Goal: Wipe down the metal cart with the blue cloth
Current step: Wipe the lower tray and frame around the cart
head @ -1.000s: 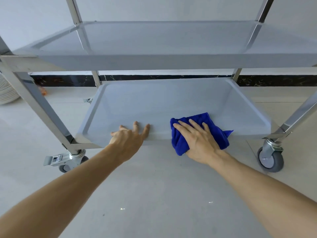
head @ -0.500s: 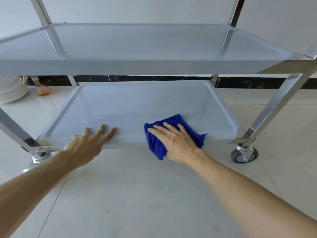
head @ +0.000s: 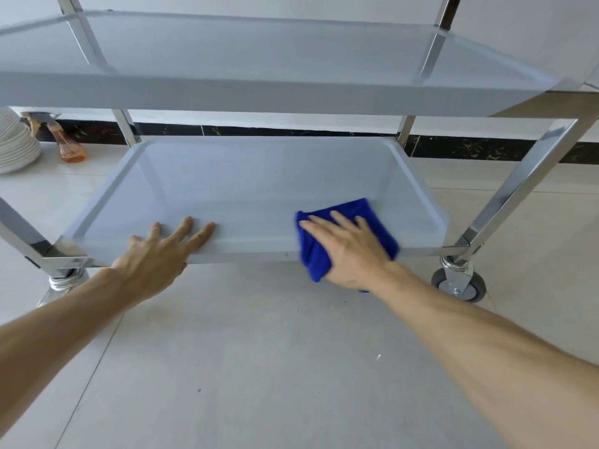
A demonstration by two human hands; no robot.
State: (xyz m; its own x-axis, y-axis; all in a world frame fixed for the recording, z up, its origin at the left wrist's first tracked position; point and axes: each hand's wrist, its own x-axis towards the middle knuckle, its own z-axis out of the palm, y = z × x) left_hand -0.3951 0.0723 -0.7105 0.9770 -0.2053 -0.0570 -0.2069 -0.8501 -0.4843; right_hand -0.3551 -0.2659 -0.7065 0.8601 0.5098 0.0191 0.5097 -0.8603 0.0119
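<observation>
A person's right hand (head: pixel 351 254) presses a folded blue cloth (head: pixel 348 210) flat against the front rim of the bottom shelf (head: pixel 252 189) of a metal cart (head: pixel 518 186), fingers straight and spread over the fabric; the cloth drapes over the rim, part lying inside the shelf near its right end and part hanging down the front edge; the hand's outline is slightly blurred. The left hand (head: pixel 155 259) rests on the same front rim well to the left of the cloth, released and grasping nothing, its fingers straight and reaching into the shelf. An upper shelf (head: pixel 259 59) spans the view above both hands; shiny square legs frame the cart on either side, and a grey wheel (head: pixel 462 285) stands on the tiled floor (head: pixel 259 367) beneath the right front corner; the left front wheel (head: pixel 63 285) shows only in part. Behind the cart at far left, a stack of white plates (head: pixel 16 147) sits on the floor beside a small bottle (head: pixel 69 147) holding orange liquid; a dark marbled skirting strip (head: pixel 470 149) runs along the base of the wall.
</observation>
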